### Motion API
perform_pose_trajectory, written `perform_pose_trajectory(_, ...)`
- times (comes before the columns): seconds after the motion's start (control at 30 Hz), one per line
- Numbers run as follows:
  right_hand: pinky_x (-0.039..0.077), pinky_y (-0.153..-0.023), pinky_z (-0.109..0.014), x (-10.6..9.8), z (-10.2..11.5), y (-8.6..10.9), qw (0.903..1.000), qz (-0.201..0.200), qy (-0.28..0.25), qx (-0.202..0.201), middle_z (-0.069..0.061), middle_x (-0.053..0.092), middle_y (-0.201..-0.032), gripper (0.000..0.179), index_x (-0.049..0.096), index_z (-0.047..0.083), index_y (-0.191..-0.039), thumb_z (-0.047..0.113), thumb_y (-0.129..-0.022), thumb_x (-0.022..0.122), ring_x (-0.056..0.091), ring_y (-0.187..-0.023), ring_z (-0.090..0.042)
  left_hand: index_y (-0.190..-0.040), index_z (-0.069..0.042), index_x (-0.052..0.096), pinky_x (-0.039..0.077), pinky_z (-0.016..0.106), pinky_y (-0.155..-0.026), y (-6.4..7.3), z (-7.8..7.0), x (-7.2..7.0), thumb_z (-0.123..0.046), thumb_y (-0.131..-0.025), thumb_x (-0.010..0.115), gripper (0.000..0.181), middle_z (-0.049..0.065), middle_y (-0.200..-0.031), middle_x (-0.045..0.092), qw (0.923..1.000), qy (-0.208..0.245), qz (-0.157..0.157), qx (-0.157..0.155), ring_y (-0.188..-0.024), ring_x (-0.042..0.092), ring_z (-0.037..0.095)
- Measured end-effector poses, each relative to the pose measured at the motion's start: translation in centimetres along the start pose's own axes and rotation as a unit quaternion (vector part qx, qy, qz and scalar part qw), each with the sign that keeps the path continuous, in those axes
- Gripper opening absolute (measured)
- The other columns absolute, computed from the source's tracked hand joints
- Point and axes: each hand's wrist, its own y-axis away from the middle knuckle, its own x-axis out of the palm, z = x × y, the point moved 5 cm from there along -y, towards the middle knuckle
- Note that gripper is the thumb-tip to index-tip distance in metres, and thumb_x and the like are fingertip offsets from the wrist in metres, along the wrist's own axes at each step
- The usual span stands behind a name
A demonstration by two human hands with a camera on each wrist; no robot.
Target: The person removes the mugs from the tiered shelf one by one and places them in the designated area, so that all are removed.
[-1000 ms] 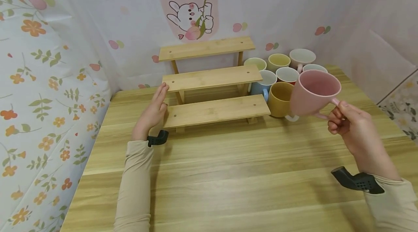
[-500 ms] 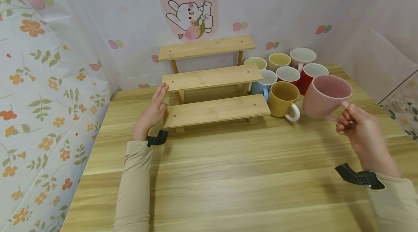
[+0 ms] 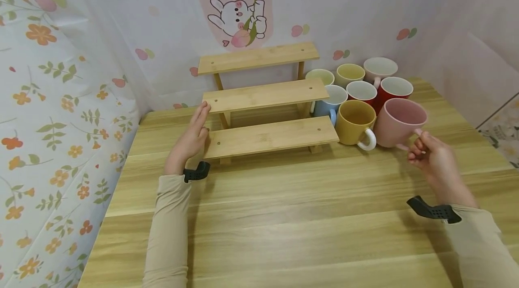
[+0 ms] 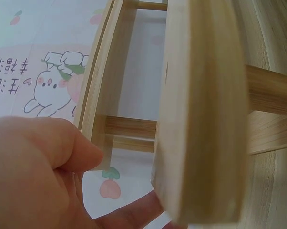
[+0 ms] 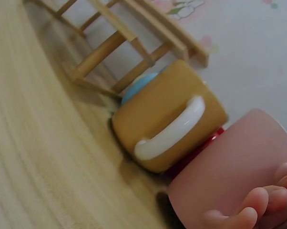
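Observation:
My right hand (image 3: 435, 164) pinches the handle of a pink mug (image 3: 390, 130), which stands upright at the front right of a cluster of mugs. Its base is right down at the tabletop, close beside a mustard mug (image 3: 348, 129) with a white handle. In the right wrist view, my fingers (image 5: 258, 202) curl at the handle of the pink mug. A three-tier wooden shelf (image 3: 267, 137) stands left of the mugs. My left hand (image 3: 187, 144) rests against its left end with fingers fairly straight, the fingertips at the middle board; the left wrist view shows the thumb beside the frame.
Behind the two front mugs stand a light-blue mug (image 3: 322, 107), a red mug (image 3: 383, 98) and several others, packed close together against the shelf's right end. A printed cloth (image 3: 170, 31) hangs behind the wooden table (image 3: 284, 216).
The pink mug, held by my right hand, first went right, then came down and back left beside the mustard mug. A red mug behind it came into fuller view. My left hand stayed on the shelf.

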Motion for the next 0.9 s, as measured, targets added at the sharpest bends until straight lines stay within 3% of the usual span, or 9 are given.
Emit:
perform_pose_trajectory(0.3, 0.042, -0.055, -0.025, -0.5, -0.6, -0.6, 0.9978, -0.027, 0.062, -0.002, -0.005, 0.044, -0.064, 0.037, 0.049, 0.003, -0.073, 0.020, -0.103, 0.037, 0.046, -0.059, -0.016, -0.154, -0.007, 0.005, 0.016, 0.052, -0.117, -0.1, 0.1, -0.1, 0.000, -0.099, 0.026, 0.060, 0.007, -0.162, -0.004, 0.9999, -0.011, 0.000, -0.006, -0.148, 0.002, 0.028)
perform_pose_trajectory(0.63, 0.047, -0.055, -0.025, -0.4, -0.3, -1.5, 0.9960, -0.034, 0.082, -0.009, -0.004, 0.047, -0.065, 0.036, 0.049, 0.003, -0.073, 0.020, -0.103, 0.038, 0.053, -0.059, -0.017, -0.154, -0.006, 0.004, 0.016, 0.053, -0.117, 0.0, -0.2, -0.3, 0.000, -0.099, 0.025, 0.059, 0.008, -0.161, -0.005, 0.9999, -0.009, 0.001, -0.009, -0.148, 0.001, 0.029)
perform_pose_trajectory(0.9, 0.044, -0.052, -0.025, -0.6, -0.4, -2.5, 0.9950, -0.047, 0.088, 0.007, -0.004, 0.045, -0.063, 0.036, 0.049, 0.004, -0.070, 0.019, -0.103, 0.041, 0.050, -0.056, -0.016, -0.154, -0.006, 0.005, 0.016, 0.052, -0.117, 0.0, 0.1, -0.1, -0.001, -0.099, 0.027, 0.059, 0.006, -0.162, -0.005, 1.0000, -0.006, -0.004, -0.004, -0.148, 0.000, 0.028)
